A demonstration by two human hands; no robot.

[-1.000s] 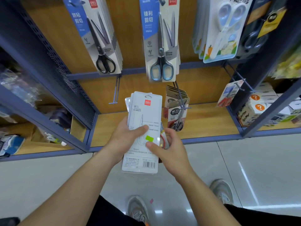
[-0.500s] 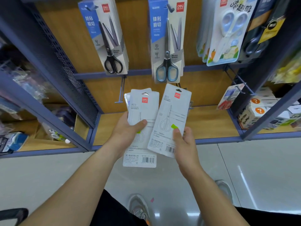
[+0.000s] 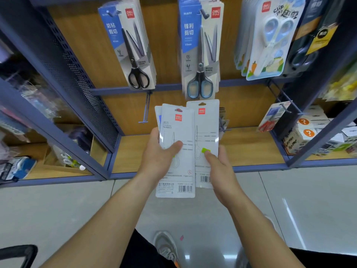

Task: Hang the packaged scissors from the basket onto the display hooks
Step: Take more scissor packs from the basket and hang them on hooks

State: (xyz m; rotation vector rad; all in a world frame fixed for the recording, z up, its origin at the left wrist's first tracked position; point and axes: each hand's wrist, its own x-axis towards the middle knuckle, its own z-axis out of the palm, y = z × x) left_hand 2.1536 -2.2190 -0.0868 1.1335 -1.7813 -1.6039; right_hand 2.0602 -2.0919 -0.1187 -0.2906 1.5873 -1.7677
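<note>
Gripping a small stack of scissor packs [image 3: 178, 130] in the left hand [image 3: 158, 159], thumb pressed across the front. Pinching one single pack [image 3: 207, 122] in the right hand [image 3: 222, 171], thumb right at its green sticker [image 3: 205, 150]. Holding both backs-out, side by side with edges touching, in front of the lower wooden shelf [image 3: 251, 147]. Just up and left of the stack: a bare double-prong hook [image 3: 145, 107]. Higher up, hanging on the back panel: black-handled scissors [image 3: 135, 53] and blue-handled scissors [image 3: 201, 55], plus more packs off to the right.

Bare hook [image 3: 145, 108] stands unobstructed; hung packs [image 3: 200, 55] crowd above.
</note>
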